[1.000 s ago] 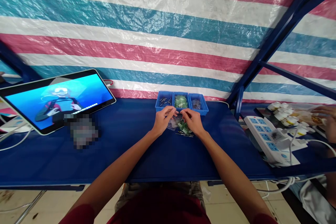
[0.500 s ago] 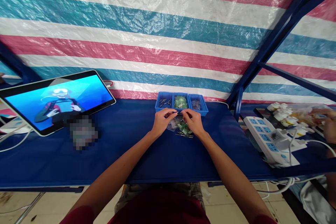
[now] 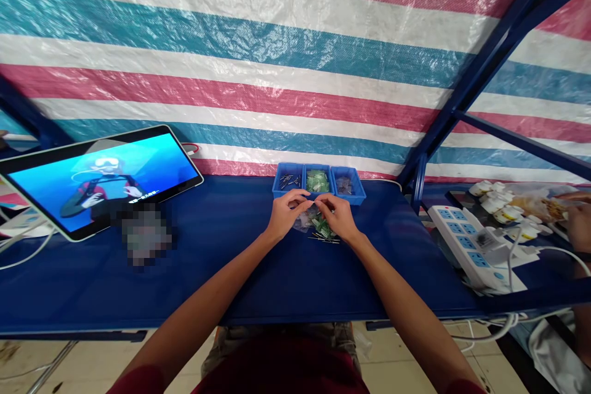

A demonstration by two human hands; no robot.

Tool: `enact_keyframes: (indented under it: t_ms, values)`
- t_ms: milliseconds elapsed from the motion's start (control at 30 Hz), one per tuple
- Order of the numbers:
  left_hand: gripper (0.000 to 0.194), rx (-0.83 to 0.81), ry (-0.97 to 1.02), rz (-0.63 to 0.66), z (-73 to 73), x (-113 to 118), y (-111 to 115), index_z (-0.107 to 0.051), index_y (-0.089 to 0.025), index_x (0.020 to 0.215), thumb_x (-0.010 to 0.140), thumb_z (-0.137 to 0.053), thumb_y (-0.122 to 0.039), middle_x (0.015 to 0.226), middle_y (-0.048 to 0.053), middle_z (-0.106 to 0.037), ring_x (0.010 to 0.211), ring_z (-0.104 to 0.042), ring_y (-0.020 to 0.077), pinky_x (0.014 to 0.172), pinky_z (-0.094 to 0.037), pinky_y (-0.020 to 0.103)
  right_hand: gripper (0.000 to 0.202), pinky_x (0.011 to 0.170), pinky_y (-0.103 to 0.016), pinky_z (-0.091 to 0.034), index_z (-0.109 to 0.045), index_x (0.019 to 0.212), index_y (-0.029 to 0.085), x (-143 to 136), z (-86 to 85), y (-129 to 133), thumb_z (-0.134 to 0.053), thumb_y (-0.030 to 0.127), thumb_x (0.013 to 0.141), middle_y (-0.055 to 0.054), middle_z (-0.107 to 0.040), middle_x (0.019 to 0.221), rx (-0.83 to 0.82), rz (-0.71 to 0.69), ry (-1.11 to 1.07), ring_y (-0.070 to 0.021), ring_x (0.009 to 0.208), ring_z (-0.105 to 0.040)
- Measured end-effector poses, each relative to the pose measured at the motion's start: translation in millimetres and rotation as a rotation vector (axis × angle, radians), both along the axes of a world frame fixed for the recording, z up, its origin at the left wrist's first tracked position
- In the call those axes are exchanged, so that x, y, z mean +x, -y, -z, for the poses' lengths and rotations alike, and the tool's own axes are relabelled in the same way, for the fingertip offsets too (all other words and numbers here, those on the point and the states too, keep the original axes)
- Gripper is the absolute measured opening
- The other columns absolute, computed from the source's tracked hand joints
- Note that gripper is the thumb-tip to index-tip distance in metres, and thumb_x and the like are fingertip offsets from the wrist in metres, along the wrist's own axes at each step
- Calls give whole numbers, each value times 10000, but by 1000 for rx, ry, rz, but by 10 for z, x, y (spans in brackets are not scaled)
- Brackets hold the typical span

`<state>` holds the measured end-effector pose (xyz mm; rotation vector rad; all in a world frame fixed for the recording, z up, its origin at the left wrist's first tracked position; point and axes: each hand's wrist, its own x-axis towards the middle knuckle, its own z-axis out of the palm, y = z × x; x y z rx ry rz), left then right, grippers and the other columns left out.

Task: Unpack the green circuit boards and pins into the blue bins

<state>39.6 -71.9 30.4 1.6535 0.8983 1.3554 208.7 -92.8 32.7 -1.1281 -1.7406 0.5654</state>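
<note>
My left hand point(image 3: 288, 213) and my right hand point(image 3: 338, 214) meet at the fingertips, both pinched. What lies between the fingers is too small to make out. Just beyond them stand three joined blue bins: the left bin point(image 3: 278, 191) holds thin dark and silvery pins, the middle bin point(image 3: 318, 197) pale green pieces, the right bin point(image 3: 359, 198) greyish translucent pieces. Below my fingers, a small heap of green pieces point(image 3: 324, 228) lies on the blue table point(image 3: 305, 283). Thin metal pins point(image 3: 329, 239) spread at its near edge, and clear bits point(image 3: 303, 221) sit to its left.
A tablet point(image 3: 115, 178) showing a diver leans at the left, with a blurred-out object point(image 3: 146, 237) before it. A white power strip point(image 3: 471, 246) with cables, several white bottles point(image 3: 496, 200) and a co-worker's hand point(image 3: 579, 225) are at the right. A blue frame post point(image 3: 462, 86) rises there.
My right fingertips have shifted slightly left, closing in on my left fingertips. At the far right, the co-worker's hand has moved a little. A caption has appeared on the tablet.
</note>
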Motion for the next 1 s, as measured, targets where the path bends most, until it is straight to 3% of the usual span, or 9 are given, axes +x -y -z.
enact_keyframes:
  t_ms: [333,500,733,1000]
  values:
    - [273,-145,149,72,-51,22,-9,-715,-119,802,699,-745,-370,736,79,-723,589,-646,164,549,-518,266,303,538,-247,-405,-606,826,188,20,9,-6,-467,445,907,22,-534,582,8,34,-26,-122,483,-510]
    - [244,-121,118,38,-31,29,-19,-694,-126,717,711,-733,-367,638,37,-679,533,-595,129,524,-489,241,350,548,-249,-398,-585,740,189,9,-4,6,-444,454,920,26,-507,538,13,44,-6,-123,483,-502]
    - [289,-60,76,-37,2,23,-14,-645,-136,670,740,-703,-410,600,-1,-619,508,-537,98,514,-465,216,320,540,-243,-391,-623,797,179,-4,-19,10,-486,450,899,0,-564,617,27,7,28,-126,525,-499]
    - [261,-18,49,-33,-16,32,19,-675,-144,782,751,-695,-403,801,44,-685,652,-606,139,561,-486,227,333,547,-246,-387,-644,766,174,-10,10,-12,-471,419,911,-6,-564,589,37,10,56,-136,528,-508]
